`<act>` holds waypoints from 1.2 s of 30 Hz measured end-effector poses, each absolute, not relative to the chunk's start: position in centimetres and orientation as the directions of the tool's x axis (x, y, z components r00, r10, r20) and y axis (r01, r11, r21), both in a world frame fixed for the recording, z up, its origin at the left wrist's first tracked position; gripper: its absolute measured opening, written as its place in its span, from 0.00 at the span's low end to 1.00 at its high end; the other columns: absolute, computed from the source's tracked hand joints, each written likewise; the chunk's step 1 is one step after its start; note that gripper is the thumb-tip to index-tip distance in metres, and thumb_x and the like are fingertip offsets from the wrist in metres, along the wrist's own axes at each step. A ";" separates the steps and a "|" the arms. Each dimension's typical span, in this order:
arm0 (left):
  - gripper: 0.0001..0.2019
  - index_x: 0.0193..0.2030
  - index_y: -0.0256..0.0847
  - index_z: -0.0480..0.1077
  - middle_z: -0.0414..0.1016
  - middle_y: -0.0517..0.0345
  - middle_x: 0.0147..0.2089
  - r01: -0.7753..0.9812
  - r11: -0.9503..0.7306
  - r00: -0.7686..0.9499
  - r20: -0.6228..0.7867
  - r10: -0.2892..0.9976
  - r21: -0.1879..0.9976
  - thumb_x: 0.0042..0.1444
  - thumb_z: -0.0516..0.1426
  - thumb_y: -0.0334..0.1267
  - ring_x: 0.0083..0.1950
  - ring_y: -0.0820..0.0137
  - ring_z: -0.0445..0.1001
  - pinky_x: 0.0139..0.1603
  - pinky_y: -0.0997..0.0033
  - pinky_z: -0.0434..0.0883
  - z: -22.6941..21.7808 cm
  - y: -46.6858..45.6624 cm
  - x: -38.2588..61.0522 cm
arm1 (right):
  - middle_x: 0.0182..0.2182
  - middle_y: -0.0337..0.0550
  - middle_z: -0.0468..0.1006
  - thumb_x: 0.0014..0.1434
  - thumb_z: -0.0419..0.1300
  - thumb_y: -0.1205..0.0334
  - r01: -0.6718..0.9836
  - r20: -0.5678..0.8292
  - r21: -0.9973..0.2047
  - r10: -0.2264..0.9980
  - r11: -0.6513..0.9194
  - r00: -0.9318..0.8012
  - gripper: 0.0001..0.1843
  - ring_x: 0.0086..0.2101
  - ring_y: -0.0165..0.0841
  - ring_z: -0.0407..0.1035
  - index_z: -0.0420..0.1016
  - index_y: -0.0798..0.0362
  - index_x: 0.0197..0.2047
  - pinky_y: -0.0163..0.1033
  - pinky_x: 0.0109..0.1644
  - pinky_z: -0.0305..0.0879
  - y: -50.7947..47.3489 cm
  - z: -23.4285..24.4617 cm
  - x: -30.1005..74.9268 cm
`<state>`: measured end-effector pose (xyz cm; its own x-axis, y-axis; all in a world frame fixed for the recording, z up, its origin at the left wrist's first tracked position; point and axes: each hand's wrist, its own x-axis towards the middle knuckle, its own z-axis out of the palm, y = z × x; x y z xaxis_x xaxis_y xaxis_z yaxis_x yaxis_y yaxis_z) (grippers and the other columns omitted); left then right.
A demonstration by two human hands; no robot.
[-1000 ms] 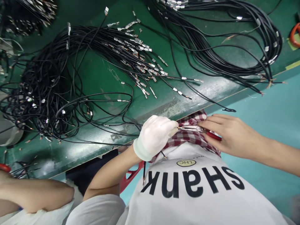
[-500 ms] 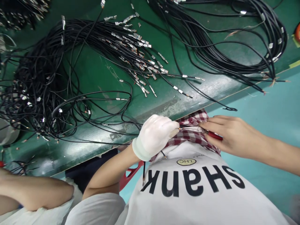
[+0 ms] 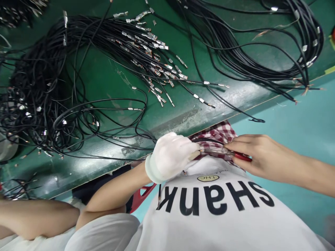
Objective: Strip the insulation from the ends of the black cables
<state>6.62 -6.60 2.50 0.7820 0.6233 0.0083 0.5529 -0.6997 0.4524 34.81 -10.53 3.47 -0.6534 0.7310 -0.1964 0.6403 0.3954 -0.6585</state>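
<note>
My left hand (image 3: 172,157), in a white glove, is closed around black cables just off the table edge. Below the glove poke two cable ends, one of them a stripped cable end (image 3: 159,198) lying against the white shirt. My bare right hand (image 3: 259,157) grips a slim metal tool with red handles (image 3: 243,157); its exact kind I cannot make out. The tool's narrow metal part (image 3: 213,152) points left at the gloved fingertips, which hide its tip. Above it, a black cable (image 3: 209,140) arcs from the glove to my right fingertips.
On the green table (image 3: 172,122) lies a tangled pile of black cables (image 3: 39,80) with crimped silver terminals (image 3: 157,69). A looped cable bundle (image 3: 235,55) lies at the upper right. Another person's arm (image 3: 39,216) is at lower left, and a red stool (image 3: 143,195) stands beneath.
My left hand has shifted slightly down. The red-handled tool has moved a little down and right with my right hand, and the black cable now bows above it.
</note>
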 end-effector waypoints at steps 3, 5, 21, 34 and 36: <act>0.14 0.39 0.46 0.78 0.79 0.64 0.31 0.535 -0.697 0.788 0.015 0.615 0.477 0.68 0.50 0.39 0.32 0.72 0.76 0.36 0.66 0.61 2.3 -6.5 6.2 | 0.36 0.46 0.79 0.64 0.55 0.67 0.648 -0.224 -0.662 0.725 0.377 -0.651 0.13 0.33 0.37 0.74 0.75 0.51 0.50 0.40 0.37 0.65 -10.6 3.3 34.9; 0.13 0.39 0.45 0.78 0.80 0.64 0.32 0.531 -0.695 0.783 0.033 0.621 0.485 0.68 0.51 0.39 0.33 0.72 0.76 0.36 0.66 0.62 2.1 -6.5 5.7 | 0.36 0.46 0.79 0.64 0.55 0.67 0.653 -0.235 -0.658 0.721 0.375 -0.652 0.13 0.33 0.37 0.73 0.75 0.51 0.49 0.41 0.37 0.64 -10.5 3.2 35.0; 0.12 0.38 0.42 0.79 0.82 0.63 0.35 0.923 -0.339 0.333 0.064 0.941 0.183 0.64 0.55 0.43 0.38 0.67 0.78 0.39 0.69 0.70 1.7 -2.9 -2.8 | 0.28 0.40 0.78 0.62 0.57 0.59 0.834 -0.133 -0.471 0.911 0.289 -0.390 0.10 0.23 0.34 0.69 0.75 0.47 0.46 0.40 0.28 0.61 -8.9 1.5 41.1; 0.13 0.41 0.45 0.78 0.81 0.61 0.36 0.765 -0.551 0.588 -0.013 0.808 0.333 0.67 0.52 0.41 0.37 0.69 0.76 0.42 0.68 0.66 2.5 -4.3 2.7 | 0.36 0.48 0.76 0.64 0.56 0.56 0.753 -0.078 -0.479 0.833 0.450 -0.547 0.13 0.37 0.41 0.70 0.73 0.54 0.47 0.44 0.40 0.66 -6.1 2.1 34.7; 0.12 0.40 0.44 0.78 0.81 0.61 0.35 0.760 -0.544 0.581 0.001 0.814 0.355 0.67 0.53 0.40 0.37 0.70 0.76 0.42 0.69 0.66 2.6 -4.3 2.9 | 0.37 0.52 0.76 0.64 0.57 0.54 0.797 -0.018 -0.406 0.868 0.447 -0.495 0.16 0.38 0.43 0.70 0.73 0.56 0.49 0.47 0.41 0.65 -4.7 2.3 35.0</act>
<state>2.90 -4.31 2.59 0.5814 0.8136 0.0014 0.7604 -0.5440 0.3548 34.97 -4.73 2.28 -0.4955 0.8684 -0.0180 0.7975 0.4466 -0.4057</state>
